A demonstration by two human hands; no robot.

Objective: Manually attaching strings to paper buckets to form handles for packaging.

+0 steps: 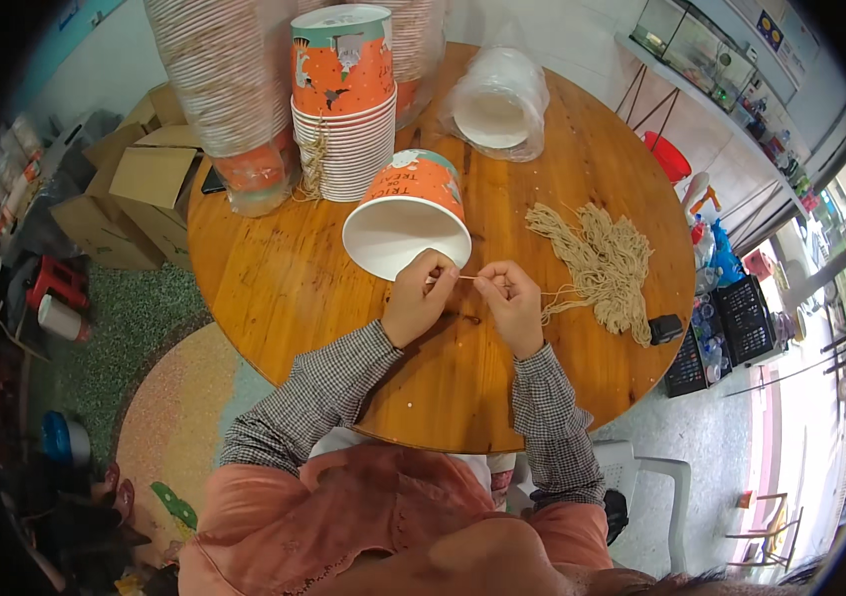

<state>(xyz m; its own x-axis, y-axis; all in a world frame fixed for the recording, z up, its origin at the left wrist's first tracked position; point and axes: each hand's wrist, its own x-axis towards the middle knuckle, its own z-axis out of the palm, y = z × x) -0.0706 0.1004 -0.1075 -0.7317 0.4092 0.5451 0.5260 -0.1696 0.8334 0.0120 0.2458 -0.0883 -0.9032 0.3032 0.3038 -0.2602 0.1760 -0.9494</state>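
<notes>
Bucket stack [343, 104] behind tipped bucket [408, 221]

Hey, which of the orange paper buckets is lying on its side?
The single bucket just beyond your left hand, its white mouth facing you; the other orange ones stand nested in tall stacks behind it.

We see a thin string [468, 277] running straight near mid-frame, just below an orange-and-teal bucket [407, 221] lying on its side.
</notes>
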